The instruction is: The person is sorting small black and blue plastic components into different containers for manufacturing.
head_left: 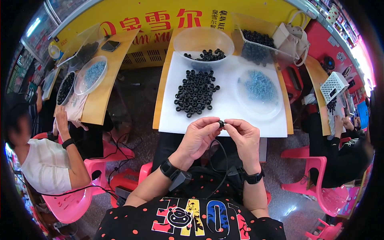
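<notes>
Just off the front edge of the white work surface, a small round black piece (221, 124) sits between the fingertips of both hands. My left hand (199, 138) pinches it between thumb and forefinger. My right hand (245, 141) meets it from the other side, its thumb and forefinger pressed together; anything small between them is hidden. Beyond the hands lies a loose heap of black ring-shaped pieces (196, 91), each with a hole. To its right, a shallow clear dish (242, 96) holds many tiny pale-blue translucent pieces (261, 86).
Behind the heap stands a clear bowl (180, 40) part-filled with black pieces, beside a clear bin (280, 56) holding more. A pale handbag (289, 40) rests at the back right. Other people sit at tables left and right, on pink chairs (72, 202). A cable (226, 160) loops between my forearms.
</notes>
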Action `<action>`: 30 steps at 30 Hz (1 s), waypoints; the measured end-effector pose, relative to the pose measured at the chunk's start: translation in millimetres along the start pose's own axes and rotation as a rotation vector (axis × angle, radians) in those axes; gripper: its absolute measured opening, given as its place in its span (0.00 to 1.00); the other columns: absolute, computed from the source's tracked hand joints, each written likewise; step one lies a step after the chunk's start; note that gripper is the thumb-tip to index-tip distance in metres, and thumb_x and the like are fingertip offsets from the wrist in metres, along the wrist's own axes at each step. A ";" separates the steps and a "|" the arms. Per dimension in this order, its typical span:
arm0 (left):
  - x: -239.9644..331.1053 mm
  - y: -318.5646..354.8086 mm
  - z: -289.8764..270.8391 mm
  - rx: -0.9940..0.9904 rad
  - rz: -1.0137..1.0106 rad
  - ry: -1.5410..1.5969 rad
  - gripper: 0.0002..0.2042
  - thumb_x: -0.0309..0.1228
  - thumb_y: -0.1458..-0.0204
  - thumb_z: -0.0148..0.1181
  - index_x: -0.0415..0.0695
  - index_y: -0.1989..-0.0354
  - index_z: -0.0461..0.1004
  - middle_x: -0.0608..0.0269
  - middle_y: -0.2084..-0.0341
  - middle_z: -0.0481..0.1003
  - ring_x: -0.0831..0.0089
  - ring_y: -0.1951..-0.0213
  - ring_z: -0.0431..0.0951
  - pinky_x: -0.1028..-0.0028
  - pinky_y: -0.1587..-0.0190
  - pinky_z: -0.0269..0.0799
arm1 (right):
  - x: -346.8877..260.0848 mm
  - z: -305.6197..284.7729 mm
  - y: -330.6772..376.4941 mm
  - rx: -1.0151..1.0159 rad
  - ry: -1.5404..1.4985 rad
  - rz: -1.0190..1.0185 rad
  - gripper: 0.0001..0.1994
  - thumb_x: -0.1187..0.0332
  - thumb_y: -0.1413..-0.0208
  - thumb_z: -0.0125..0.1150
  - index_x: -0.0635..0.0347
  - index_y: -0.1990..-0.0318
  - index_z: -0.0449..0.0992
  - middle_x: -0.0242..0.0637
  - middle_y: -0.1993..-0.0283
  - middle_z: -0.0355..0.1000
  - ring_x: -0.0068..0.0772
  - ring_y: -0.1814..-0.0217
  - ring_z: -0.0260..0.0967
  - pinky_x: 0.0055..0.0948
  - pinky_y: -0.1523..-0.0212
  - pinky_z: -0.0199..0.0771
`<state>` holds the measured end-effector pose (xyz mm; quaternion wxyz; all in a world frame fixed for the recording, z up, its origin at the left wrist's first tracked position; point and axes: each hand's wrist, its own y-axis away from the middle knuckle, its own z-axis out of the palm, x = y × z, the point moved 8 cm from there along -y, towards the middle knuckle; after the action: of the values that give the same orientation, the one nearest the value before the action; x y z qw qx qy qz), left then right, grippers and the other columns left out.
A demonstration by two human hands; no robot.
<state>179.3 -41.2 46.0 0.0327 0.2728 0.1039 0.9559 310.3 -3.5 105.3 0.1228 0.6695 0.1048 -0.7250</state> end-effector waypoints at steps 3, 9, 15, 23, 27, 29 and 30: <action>-0.4 -0.5 -0.8 -0.010 0.017 -0.021 0.10 0.21 0.43 0.61 0.37 0.53 0.78 0.59 0.61 0.79 0.75 0.59 0.79 0.76 0.52 0.76 | -3.1 1.3 1.5 0.019 0.020 -0.018 0.09 0.76 0.42 0.64 0.67 0.56 0.81 0.33 0.63 0.79 0.15 0.65 0.73 0.15 0.67 0.74; -2.3 0.3 -5.5 -0.006 -0.057 -0.037 0.11 0.22 0.42 0.60 0.37 0.51 0.77 0.60 0.60 0.79 0.75 0.60 0.78 0.75 0.52 0.76 | -3.8 2.1 6.0 0.033 0.234 -0.173 0.08 0.77 0.46 0.67 0.66 0.58 0.82 0.36 0.62 0.79 0.17 0.67 0.74 0.17 0.66 0.76; -4.3 0.5 -5.8 -0.046 -0.111 0.021 0.11 0.24 0.41 0.59 0.39 0.50 0.76 0.59 0.59 0.79 0.73 0.59 0.79 0.72 0.52 0.76 | -10.8 6.1 8.9 0.055 0.267 -0.168 0.07 0.78 0.48 0.68 0.67 0.60 0.82 0.39 0.62 0.79 0.20 0.68 0.75 0.19 0.68 0.77; -5.6 -1.4 -12.6 -0.015 -0.076 0.005 0.11 0.26 0.40 0.59 0.40 0.50 0.76 0.58 0.60 0.79 0.71 0.60 0.80 0.70 0.52 0.77 | -24.0 12.9 11.6 0.075 0.411 -0.273 0.07 0.79 0.48 0.68 0.67 0.61 0.82 0.40 0.62 0.79 0.21 0.67 0.76 0.21 0.67 0.78; -5.9 -3.1 -14.2 -0.065 -0.093 -0.038 0.14 0.26 0.41 0.60 0.39 0.47 0.74 0.57 0.59 0.79 0.72 0.60 0.80 0.71 0.53 0.78 | -9.8 9.1 11.4 0.035 0.366 -0.244 0.10 0.79 0.50 0.68 0.65 0.58 0.81 0.39 0.59 0.79 0.21 0.66 0.74 0.20 0.66 0.77; -3.8 -2.0 -11.8 -0.121 -0.128 -0.038 0.18 0.26 0.42 0.61 0.39 0.43 0.70 0.57 0.58 0.78 0.72 0.60 0.79 0.71 0.54 0.78 | -8.3 8.4 7.2 -0.026 0.333 -0.254 0.13 0.79 0.50 0.68 0.64 0.56 0.81 0.38 0.57 0.78 0.20 0.64 0.73 0.20 0.65 0.76; -3.0 0.1 -8.4 -0.154 -0.156 -0.025 0.21 0.26 0.43 0.62 0.39 0.41 0.68 0.57 0.58 0.77 0.71 0.60 0.79 0.70 0.54 0.78 | -7.8 8.1 4.9 -0.057 0.316 -0.259 0.14 0.79 0.51 0.68 0.63 0.54 0.81 0.38 0.57 0.78 0.20 0.64 0.72 0.19 0.65 0.76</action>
<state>177.4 -43.2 37.5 0.1291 0.2724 0.0508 0.9521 304.8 -10.5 113.8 0.0297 0.7523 0.2284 -0.6173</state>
